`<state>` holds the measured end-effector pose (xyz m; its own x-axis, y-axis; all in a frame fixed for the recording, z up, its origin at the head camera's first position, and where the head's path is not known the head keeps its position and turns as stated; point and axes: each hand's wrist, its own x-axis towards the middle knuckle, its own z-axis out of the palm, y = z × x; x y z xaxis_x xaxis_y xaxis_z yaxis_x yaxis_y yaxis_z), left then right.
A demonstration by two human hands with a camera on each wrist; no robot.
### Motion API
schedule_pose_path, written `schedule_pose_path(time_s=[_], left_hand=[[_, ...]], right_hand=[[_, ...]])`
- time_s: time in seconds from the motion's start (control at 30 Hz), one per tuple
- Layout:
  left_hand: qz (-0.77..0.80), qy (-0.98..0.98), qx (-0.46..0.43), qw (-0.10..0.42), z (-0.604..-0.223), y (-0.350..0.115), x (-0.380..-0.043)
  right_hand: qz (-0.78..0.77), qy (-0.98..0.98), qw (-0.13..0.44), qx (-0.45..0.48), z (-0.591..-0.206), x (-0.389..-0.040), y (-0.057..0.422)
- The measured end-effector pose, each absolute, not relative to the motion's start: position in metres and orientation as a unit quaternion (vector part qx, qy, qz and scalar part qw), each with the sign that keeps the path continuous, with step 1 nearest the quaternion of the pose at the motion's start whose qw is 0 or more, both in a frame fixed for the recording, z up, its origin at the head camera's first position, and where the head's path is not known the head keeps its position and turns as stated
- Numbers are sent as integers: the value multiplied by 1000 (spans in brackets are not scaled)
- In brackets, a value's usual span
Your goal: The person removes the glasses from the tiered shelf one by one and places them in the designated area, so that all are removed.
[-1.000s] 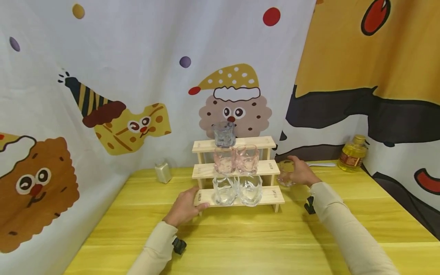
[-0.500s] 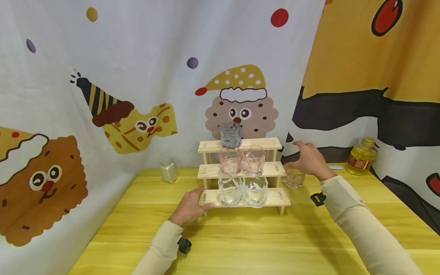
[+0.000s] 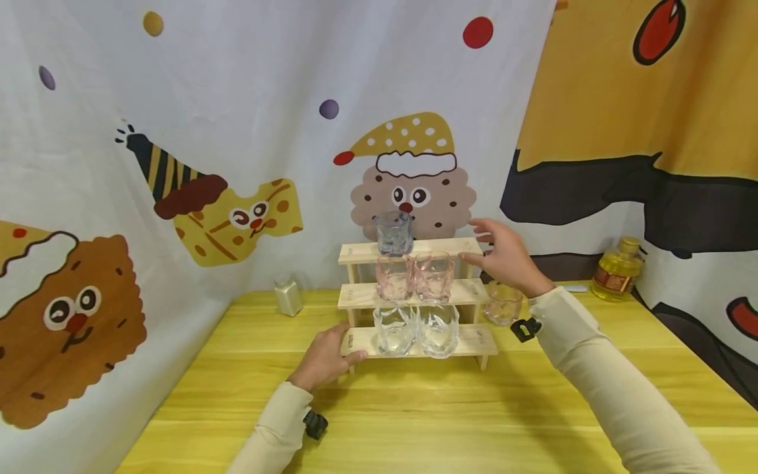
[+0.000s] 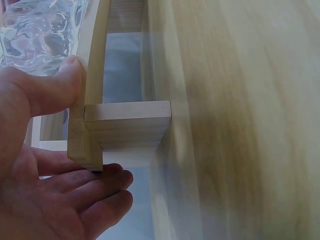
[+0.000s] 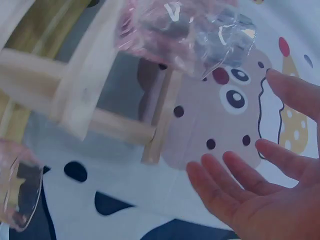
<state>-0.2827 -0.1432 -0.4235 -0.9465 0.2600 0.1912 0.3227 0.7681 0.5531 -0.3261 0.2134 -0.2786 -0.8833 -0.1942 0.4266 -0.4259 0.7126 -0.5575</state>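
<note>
A three-tier wooden display stand [image 3: 360, 339] rises at the centre of the table. My left hand [image 3: 324, 359] grips the left end of its lowest tier, with the thumb [image 4: 65, 82] on the board and the fingers beneath. Near the right end of the top tier, my right hand [image 3: 506, 257] is raised, its fingers [image 5: 250, 175] spread and holding nothing. A bluish-grey glass [image 3: 393, 234] stands on the top tier. Two pink glasses [image 3: 434, 278] share the middle tier, and two clear glasses [image 3: 439, 329] the lowest. Another pink glass [image 3: 502, 306] sits on the table under my right wrist.
A small square jar [image 3: 288, 296] with pale contents stands at the back left. At the back right is a bottle of yellow oil [image 3: 617, 270], beside a white handle-like piece [image 3: 574, 288]. A patterned cloth [image 3: 254, 79] hangs close behind the stand.
My right hand has let go of the pink glass right of the stand, risen, and moved left to the top tier. My left hand keeps its grip on the lowest tier.
</note>
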Motion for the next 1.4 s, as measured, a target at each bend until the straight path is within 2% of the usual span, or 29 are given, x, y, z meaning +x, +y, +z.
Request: schedule_pose_path(time_s=[0.6, 1.0, 1.4], left_hand=[[-315, -937, -146, 45, -422, -144, -285], [-320, -934, -149, 48, -427, -145, -282], [-317, -934, -154, 55, -426, -145, -282]], right_hand=[[421, -888, 22, 184, -247, -364, 142], [442, -881, 38, 164, -251, -382, 101], [475, -870, 52, 124, -258, -392, 88]])
